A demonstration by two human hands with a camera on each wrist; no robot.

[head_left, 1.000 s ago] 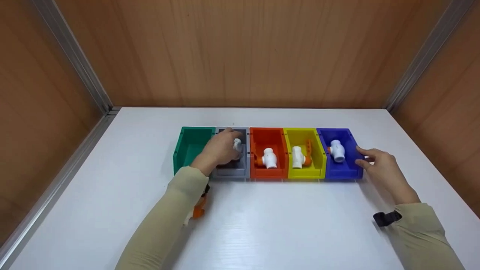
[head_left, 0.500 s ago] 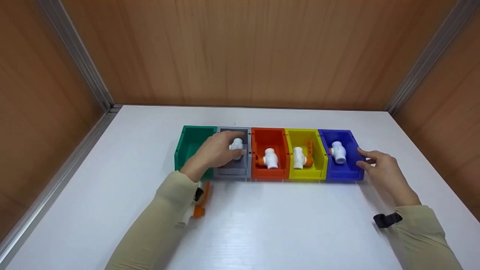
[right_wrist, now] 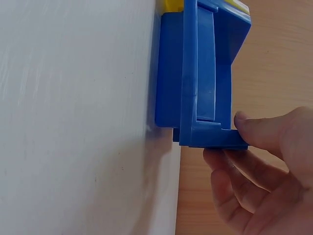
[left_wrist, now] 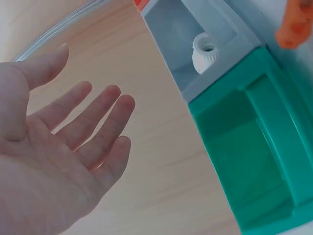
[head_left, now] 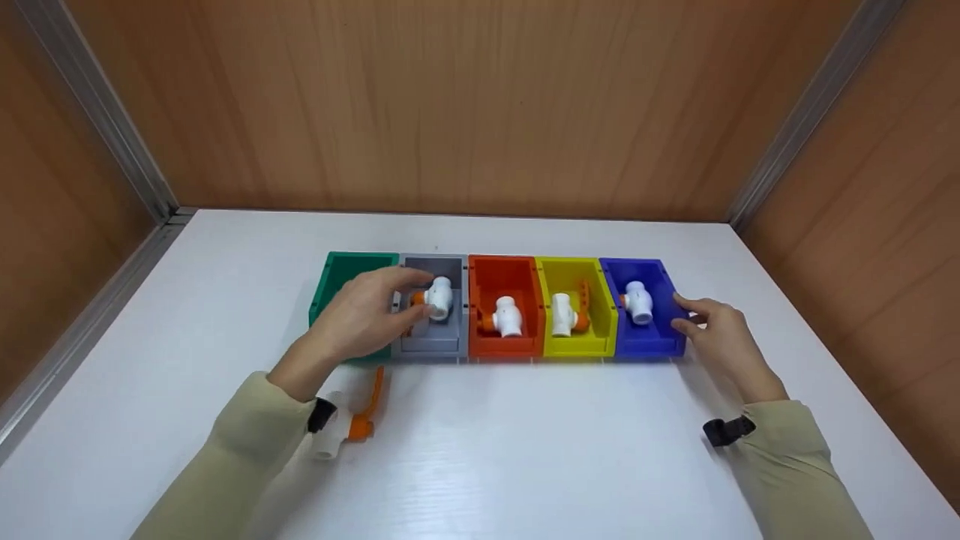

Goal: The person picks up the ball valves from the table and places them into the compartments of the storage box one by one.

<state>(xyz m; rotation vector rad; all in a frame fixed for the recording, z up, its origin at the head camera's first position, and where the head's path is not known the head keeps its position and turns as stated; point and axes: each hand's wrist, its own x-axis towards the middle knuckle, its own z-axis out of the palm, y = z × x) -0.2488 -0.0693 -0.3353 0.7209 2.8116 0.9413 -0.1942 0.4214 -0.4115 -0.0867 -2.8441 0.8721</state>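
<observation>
My left hand (head_left: 360,311) hovers over the green bin (left_wrist: 244,152) and the left part of the grey bin (head_left: 431,343). Its fingers are spread and hold nothing, as the left wrist view confirms. A white ball valve (head_left: 439,298) with an orange handle lies in the grey bin, just past my fingertips in the head view. On the right, my right hand (head_left: 724,337) pinches the side wall of the blue bin (right_wrist: 198,73), thumb on the inside and fingers outside. Another white valve (head_left: 638,303) lies in that bin.
Between the grey and blue bins stand a red bin (head_left: 504,348) and a yellow bin (head_left: 579,347), each with one valve. A further valve with an orange handle (head_left: 361,425) lies on the white table (head_left: 510,450), partly behind my left wrist. Wooden panels surround the table.
My left hand has opened and drawn back from the valve in the grey bin, leaving it there. The right hand keeps its hold on the blue bin. The head view has shifted slightly.
</observation>
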